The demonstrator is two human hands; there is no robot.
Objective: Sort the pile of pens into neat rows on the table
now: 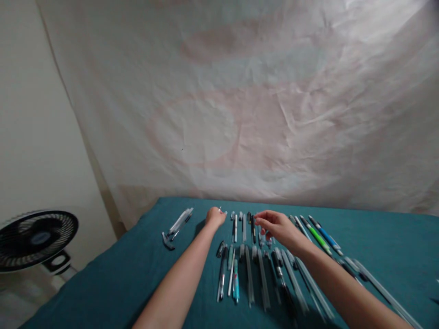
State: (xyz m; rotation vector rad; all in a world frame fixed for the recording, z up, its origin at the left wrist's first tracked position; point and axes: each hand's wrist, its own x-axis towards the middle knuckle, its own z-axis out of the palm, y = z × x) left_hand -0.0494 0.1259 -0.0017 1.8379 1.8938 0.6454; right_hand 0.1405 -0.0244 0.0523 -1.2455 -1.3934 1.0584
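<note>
Several pens lie in rows on a teal cloth (130,278). My left hand (215,216) reaches to the far row, its fingers closed round a small pale pen part whose tip pokes out above the fist. My right hand (277,227) hovers over the far row of pens (243,226), fingers curled in a pinch next to a dark pen (253,227); I cannot make out what they hold. A near row of clear and black pens (254,274) lies between my forearms, with a teal pen (236,282) among them.
A small group of clear pens (178,224) lies apart at the left. Green and blue pens (320,235) lie to the right. A black fan (36,240) stands off the table at the left. A wrinkled pale sheet (257,105) hangs behind.
</note>
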